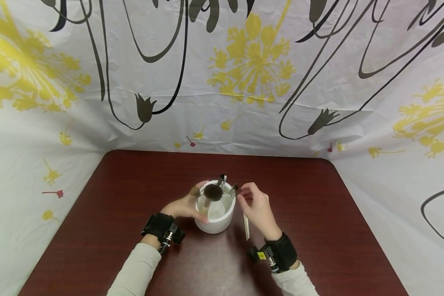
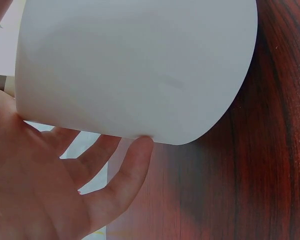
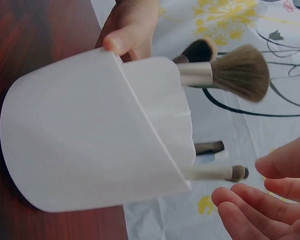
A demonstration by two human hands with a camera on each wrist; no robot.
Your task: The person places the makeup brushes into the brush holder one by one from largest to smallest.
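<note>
A white divided makeup brush holder point(image 1: 213, 225) stands on the table, tilted rim facing up. My left hand point(image 1: 186, 205) grips its left side, thumb at the near rim and fingers round the outside wall. Inside stand a large fluffy makeup brush point(image 3: 240, 74), a second rounded brush point(image 1: 194, 191), a flat dark-tipped brush point(image 3: 210, 148) and a slim small-headed brush point(image 3: 215, 173). Beside that slim brush's tip is my right hand point(image 1: 258, 207), thumb and fingers parted, with a gap showing between them and the brush.
Two thin pale sticks point(image 1: 246, 227) lie on the dark red-brown table point(image 1: 151, 172), right of the holder and partly under my right hand. A white cloth with yellow and grey flowers point(image 1: 207, 123) hangs behind the table's far edge.
</note>
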